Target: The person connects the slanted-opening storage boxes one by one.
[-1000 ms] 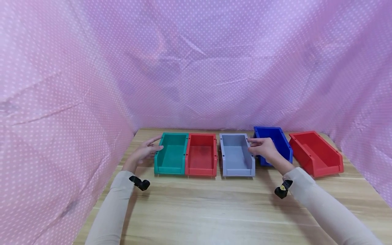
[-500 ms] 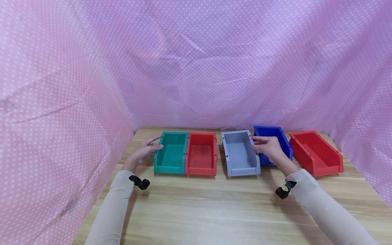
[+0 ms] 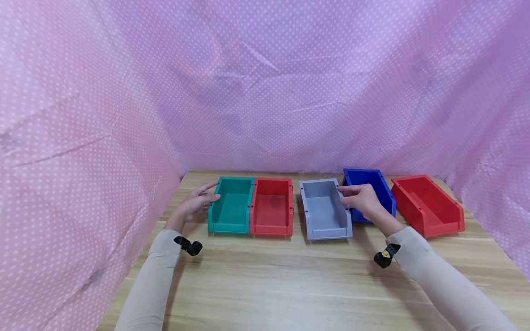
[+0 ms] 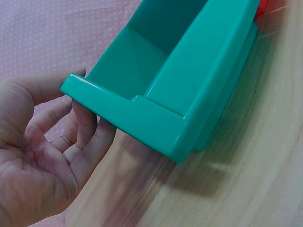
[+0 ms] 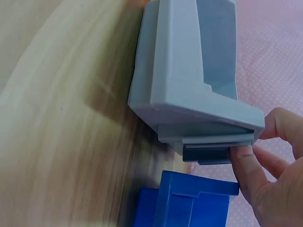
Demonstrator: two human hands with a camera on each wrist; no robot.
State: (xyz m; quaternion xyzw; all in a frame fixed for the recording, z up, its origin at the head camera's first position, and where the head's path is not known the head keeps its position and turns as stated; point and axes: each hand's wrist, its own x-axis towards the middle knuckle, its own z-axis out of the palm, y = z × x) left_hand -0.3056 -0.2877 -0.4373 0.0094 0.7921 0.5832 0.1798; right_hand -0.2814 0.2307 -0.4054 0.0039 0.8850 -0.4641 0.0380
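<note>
My left hand [image 3: 192, 205] holds the left side wall of a green open-front storage bin [image 3: 229, 228]. In the left wrist view its thumb is over the rim and the other fingers lie along the wall's outside. Flush against the green bin stands a red bin [image 3: 271, 229]. To the right, across a gap, a grey bin [image 3: 329, 234] sits slightly turned. My right hand [image 3: 365, 202] pinches that bin's right rim; in the right wrist view, fingers [image 5: 248, 170] press on the outer ledge while another reaches over the edge.
Behind the right hand stands a blue bin [image 3: 372, 184], partly hidden and close beside the grey one. A second red bin [image 3: 440, 228] lies angled at the far right. Pink dotted cloth [image 3: 265, 115] hangs around the wooden table [image 3: 265, 285].
The grey bin has shifted right with my right hand and turned a little, widening the gap to the red bin. My left hand and the green bin stay put.
</note>
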